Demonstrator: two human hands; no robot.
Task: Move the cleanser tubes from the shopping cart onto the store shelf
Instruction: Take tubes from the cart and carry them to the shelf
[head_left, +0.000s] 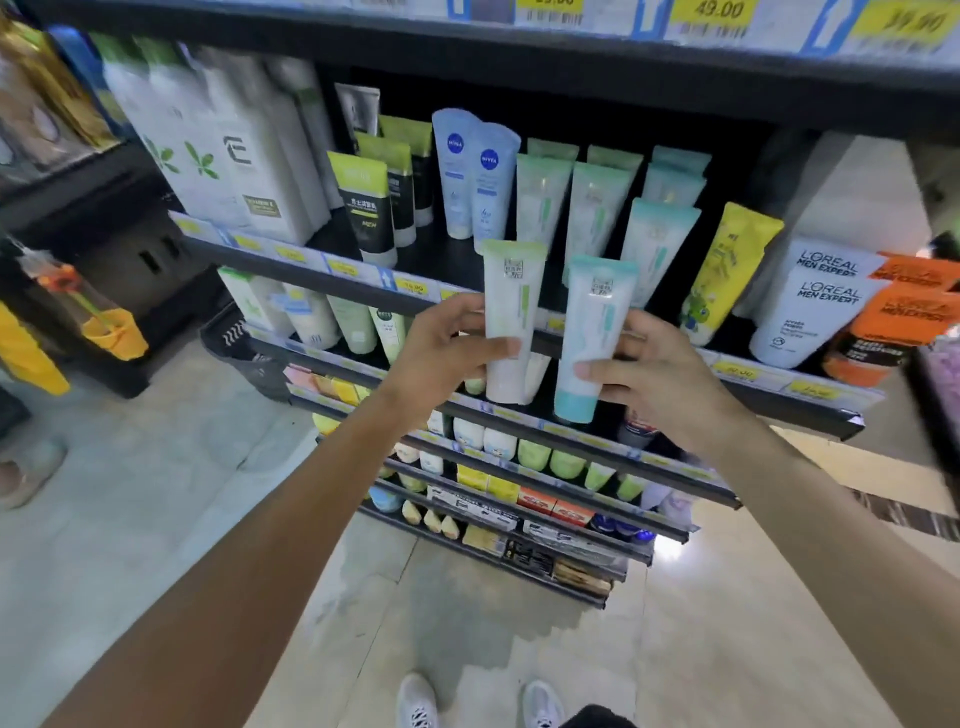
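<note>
Each hand gripped one soft plastic tube upright — left hand (441, 345) the pale green-topped tube (511, 322), right hand (654, 371) the teal-capped tube (592, 332) — just before the black shelf (457, 260), matching rows already there; cart unseen, remainder unknown.

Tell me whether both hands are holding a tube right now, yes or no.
Yes: the left hand grips a green-topped tube and the right hand grips a teal-capped tube.
</note>
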